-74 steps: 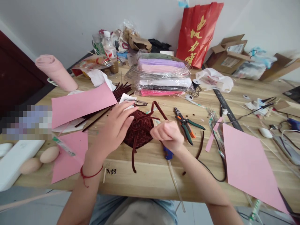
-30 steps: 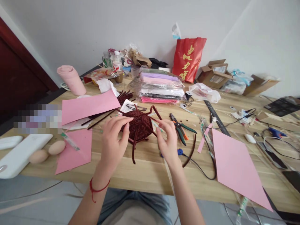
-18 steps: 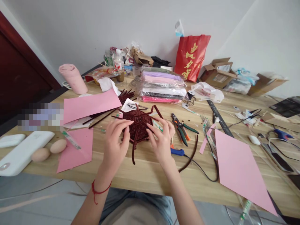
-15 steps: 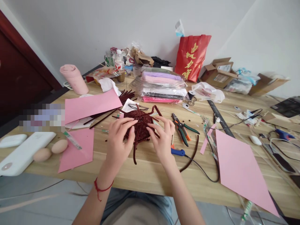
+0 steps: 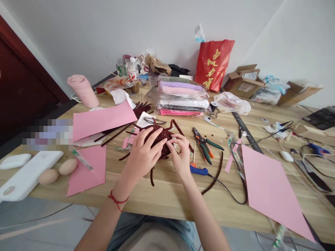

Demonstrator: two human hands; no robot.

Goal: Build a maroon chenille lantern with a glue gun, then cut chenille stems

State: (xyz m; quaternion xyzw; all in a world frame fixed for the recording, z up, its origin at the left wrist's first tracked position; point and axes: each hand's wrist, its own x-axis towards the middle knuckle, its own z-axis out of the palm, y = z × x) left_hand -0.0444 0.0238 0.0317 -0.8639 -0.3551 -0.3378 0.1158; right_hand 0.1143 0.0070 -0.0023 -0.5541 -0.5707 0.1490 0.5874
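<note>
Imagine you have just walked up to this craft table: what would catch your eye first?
Both hands meet mid-table: the left hand and right hand press on a dark red pipe-cleaner weave with loose ends sticking out. A bright red gift bag stands against the back wall. A large pink paper sheet lies at the right.

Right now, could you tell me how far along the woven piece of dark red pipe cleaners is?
The woven dark red piece already has a dense centre. In hand: the left hand covers it while the right hand pinches its edge. Left: loose stem ends stick out unwoven, and spare stems lie beside the pink paper.
</note>
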